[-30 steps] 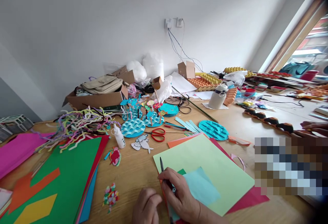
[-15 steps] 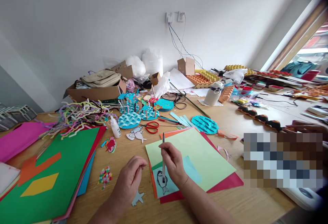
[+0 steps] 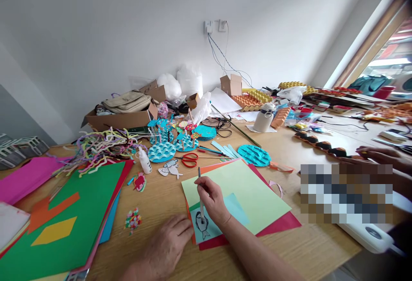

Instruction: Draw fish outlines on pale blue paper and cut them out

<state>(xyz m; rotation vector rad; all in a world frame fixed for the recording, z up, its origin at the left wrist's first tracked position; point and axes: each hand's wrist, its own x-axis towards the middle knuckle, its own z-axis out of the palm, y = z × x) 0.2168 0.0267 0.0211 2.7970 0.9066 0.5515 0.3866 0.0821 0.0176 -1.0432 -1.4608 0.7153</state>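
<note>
The right hand (image 3: 212,200) pinches a pen (image 3: 201,208) over the fish drawing (image 3: 206,233), while the left hand (image 3: 170,239), curled half a second ago, now lies loosely flat, apparently empty, at the left edge of the light-blue paper (image 3: 237,209) overlapping the pale-green sheet (image 3: 257,191), probably steadying it.

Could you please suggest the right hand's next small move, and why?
I would probably add a short stroke to the fish drawing on the blue paper, since the right hand holds the pen steeply with its tip within that outline.
</note>
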